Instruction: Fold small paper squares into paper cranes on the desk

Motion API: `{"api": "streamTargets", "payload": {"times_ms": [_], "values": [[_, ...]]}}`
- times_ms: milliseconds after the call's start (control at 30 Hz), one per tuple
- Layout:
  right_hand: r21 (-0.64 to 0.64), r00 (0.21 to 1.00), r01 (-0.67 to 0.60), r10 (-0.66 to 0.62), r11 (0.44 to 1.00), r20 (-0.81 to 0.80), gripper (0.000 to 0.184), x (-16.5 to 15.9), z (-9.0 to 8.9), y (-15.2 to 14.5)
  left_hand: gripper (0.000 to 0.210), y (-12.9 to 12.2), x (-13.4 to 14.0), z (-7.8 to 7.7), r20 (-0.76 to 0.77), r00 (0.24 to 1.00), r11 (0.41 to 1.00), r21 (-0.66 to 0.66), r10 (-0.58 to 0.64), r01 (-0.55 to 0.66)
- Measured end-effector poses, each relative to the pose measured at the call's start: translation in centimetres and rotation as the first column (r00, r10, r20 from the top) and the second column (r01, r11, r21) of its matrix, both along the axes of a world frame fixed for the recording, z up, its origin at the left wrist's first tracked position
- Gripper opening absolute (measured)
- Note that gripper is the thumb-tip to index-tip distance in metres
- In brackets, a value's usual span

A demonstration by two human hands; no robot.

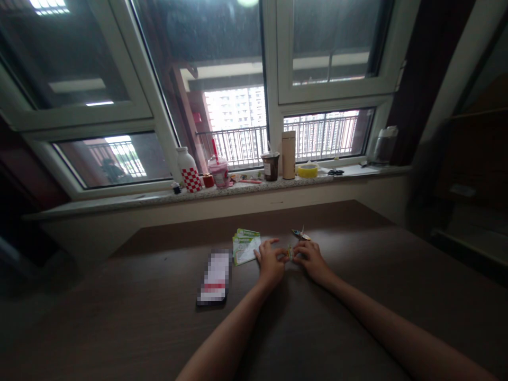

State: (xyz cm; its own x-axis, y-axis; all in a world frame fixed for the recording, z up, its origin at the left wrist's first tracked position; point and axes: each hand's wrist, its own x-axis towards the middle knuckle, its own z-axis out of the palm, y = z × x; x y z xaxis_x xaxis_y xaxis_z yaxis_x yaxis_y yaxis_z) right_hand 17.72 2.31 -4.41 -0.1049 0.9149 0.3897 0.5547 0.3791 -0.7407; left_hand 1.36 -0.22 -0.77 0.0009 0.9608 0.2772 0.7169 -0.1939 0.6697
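left hand (272, 260) and right hand (311, 259): fingertips pinching the small piece (290, 253) from either side | small piece: narrow, yellow-green, finer detail too small to tell | lies between both hands | beyond small piece: pointed object (302, 234) | left of small piece: green-and-white cards (246, 250), then phone (215, 278), on brown surface (138, 296)

On the window sill (107, 204) stand a checkered bottle (190, 173), a pink drink (219, 173), a brown cup (271, 167) and, beside yellow tape (308, 171), a beige flask (289, 156).
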Motion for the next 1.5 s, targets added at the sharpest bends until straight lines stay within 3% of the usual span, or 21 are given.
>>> {"api": "streamTargets", "payload": {"times_ms": [433,933,1200,1500], "values": [[0.034,0.992,0.081,-0.077,0.996,-0.096,0.015,0.2,-0.8,0.8,0.009,0.1,-0.2,-0.2,0.022,0.998,0.998,0.011,0.057,-0.057],[-0.044,0.999,-0.004,0.002,0.999,-0.037,0.013,0.3,-0.1,0.5,0.017,-0.1,0.0,0.1,0.000,1.000,0.998,0.056,0.025,-0.025],[0.022,0.994,0.096,-0.095,0.995,-0.060,0.016,0.1,-0.7,0.8,0.008,0.1,-0.1,-0.2,0.020,0.999,0.998,0.046,0.032,-0.033],[0.030,0.993,0.038,-0.035,0.999,-0.114,0.023,0.2,-0.3,0.7,0.006,0.4,-0.3,-0.4,0.058,0.997,0.993,0.096,0.058,-0.064]]}}
